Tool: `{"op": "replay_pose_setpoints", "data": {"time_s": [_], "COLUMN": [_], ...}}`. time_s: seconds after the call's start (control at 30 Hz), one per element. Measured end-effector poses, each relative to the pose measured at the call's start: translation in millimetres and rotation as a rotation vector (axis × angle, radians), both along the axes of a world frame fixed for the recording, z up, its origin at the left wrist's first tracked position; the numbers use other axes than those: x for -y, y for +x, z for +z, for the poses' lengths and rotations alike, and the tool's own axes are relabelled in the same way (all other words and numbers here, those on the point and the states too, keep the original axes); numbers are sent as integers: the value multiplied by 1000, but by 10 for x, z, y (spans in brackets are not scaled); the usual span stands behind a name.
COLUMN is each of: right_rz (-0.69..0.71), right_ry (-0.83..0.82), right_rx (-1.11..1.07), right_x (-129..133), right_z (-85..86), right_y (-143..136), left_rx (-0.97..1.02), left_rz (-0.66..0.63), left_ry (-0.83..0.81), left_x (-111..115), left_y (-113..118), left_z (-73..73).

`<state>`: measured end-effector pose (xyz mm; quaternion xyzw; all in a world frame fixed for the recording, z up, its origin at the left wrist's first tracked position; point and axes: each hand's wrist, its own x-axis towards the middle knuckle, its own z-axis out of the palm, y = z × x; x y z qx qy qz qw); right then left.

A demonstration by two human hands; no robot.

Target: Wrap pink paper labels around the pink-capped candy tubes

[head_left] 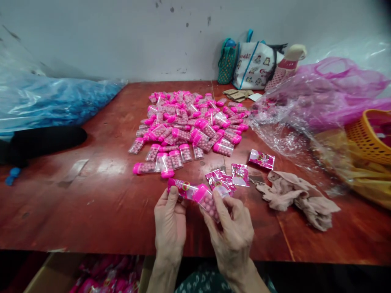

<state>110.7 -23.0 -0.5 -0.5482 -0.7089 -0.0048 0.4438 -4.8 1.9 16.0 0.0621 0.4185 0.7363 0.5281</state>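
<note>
Left hand (171,219), fingers pinching a printed wrapper (185,188), presumably limp and slick. At its right end, one pink-capped container (209,204), probably light and stiff, best held by its sides. Right hand (232,228), fingers clamped on that container.

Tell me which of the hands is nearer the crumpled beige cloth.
Right: the right hand is a short way left of the beige cloth; the left hand is farther off on that same side.
</note>
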Motion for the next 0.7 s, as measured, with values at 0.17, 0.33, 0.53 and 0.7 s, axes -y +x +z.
{"op": "replay_pose_setpoints", "data": {"time_s": [0.17, 0.33, 0.53, 0.7], "right_rz": [-17, -19, 93, 211], "right_ry": [21, 4, -23, -162], "right_rx": [-34, -29, -179, -430], "right_x": [12, 27, 48, 96], "right_z": [-12, -57, -77, -46], "right_y": [-13, 8, 6, -32], "left_rx": [1, 65, 31, 58], "left_rz": [-2, -10, -142, -191], "left_ry": [-8, -5, -44, -59], "left_x": [2, 26, 24, 6], "left_y": [63, 124, 213, 204], "left_z": [-44, -34, 8, -43]}}
